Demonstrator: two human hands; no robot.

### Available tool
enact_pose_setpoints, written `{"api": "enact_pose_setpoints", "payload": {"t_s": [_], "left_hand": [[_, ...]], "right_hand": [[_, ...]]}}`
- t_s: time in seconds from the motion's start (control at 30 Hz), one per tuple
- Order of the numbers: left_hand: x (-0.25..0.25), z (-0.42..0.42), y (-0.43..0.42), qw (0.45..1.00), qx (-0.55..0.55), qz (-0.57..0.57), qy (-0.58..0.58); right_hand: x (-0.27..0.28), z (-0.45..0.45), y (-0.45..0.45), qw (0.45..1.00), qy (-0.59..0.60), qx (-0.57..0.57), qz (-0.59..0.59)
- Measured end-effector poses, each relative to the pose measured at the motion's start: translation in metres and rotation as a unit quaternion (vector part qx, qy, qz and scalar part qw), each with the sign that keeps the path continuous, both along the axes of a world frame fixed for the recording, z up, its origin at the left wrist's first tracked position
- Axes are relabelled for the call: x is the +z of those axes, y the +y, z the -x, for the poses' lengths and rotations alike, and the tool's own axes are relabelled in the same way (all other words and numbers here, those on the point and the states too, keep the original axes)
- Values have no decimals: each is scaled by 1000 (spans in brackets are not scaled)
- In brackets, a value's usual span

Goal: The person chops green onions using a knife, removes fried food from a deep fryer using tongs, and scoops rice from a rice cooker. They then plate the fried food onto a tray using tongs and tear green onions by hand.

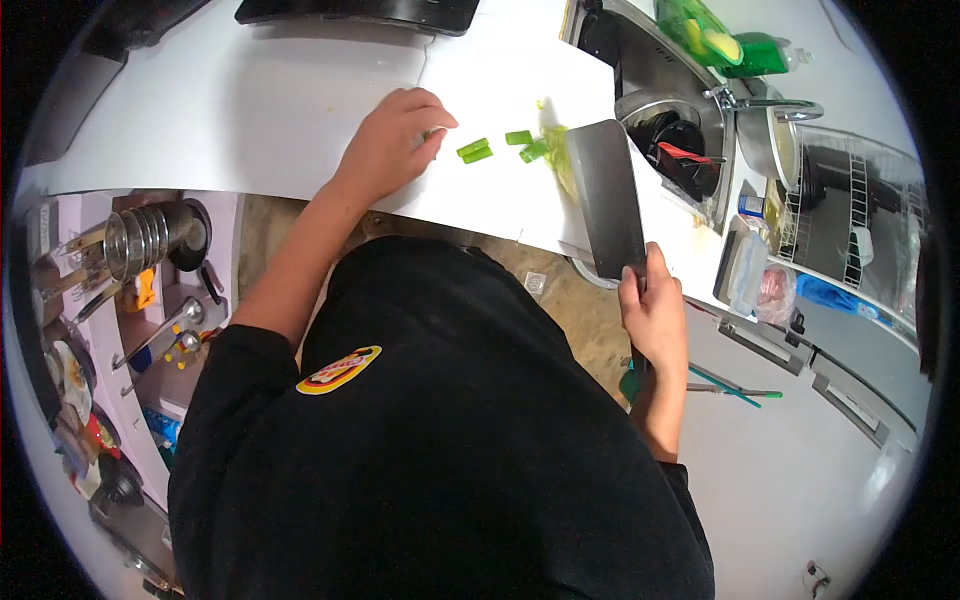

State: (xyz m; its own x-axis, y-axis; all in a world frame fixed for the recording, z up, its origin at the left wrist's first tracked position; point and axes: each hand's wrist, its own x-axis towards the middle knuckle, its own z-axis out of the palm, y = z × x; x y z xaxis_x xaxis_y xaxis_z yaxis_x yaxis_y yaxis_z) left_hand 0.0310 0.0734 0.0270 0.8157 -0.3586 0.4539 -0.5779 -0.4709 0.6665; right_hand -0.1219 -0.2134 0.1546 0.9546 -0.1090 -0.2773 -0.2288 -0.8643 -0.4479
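Observation:
My right hand (655,312) is closed round the handle of a broad cleaver (608,200), whose dark blade points away from me over the white counter. Beside the blade's left edge lies a pale green, leafy vegetable bundle (558,160), partly hidden by it. Short cut green vegetable pieces (475,150) rest between the blade and my left hand (398,145). The fingers of that hand are curled above the counter, thumb and forefinger close together. A small bit of green shows between them, mostly covered by the fingers.
A sink (690,130) with a pot and dark dishes is at the upper right, under a faucet (765,103). Right of it stand a green bottle (758,57) and a dish rack (850,210). Strainers (135,240) hang at the left. A black tray-like object (360,12) sits at the back.

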Motion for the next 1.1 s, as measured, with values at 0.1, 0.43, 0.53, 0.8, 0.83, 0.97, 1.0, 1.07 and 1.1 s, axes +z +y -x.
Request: {"api": "enact_pose_setpoints", "payload": {"t_s": [0.1, 0.43, 0.53, 0.8, 0.83, 0.97, 1.0, 1.07, 1.1], "left_hand": [[-1, -12, -25, 991, -120, -31, 45], [-10, -34, -76, 985, -118, -127, 11], [-5, -42, -66, 982, -130, -69, 120], [31, -37, -55, 859, -171, 161, 454], [30, -36, -55, 823, -186, 208, 496], [36, -30, -56, 782, -195, 257, 533], [41, -27, -58, 781, -185, 276, 529], [44, -26, -59, 778, -176, 294, 527], [44, -27, -57, 776, -186, 294, 526]], "right_hand": [[3, -2, 2, 998, -8, -68, 9], [-12, 15, 0, 991, -70, -100, -47], [-18, 19, 1, 984, -121, -127, -44], [-32, 26, -22, 964, -256, -61, 33], [-35, 27, -28, 964, -257, -60, 33], [-30, 23, -36, 955, -290, -63, 7], [-28, 19, -41, 950, -308, -12, 50], [-19, 17, -41, 948, -298, 32, 109], [-16, 17, -40, 948, -298, 31, 109]]}}
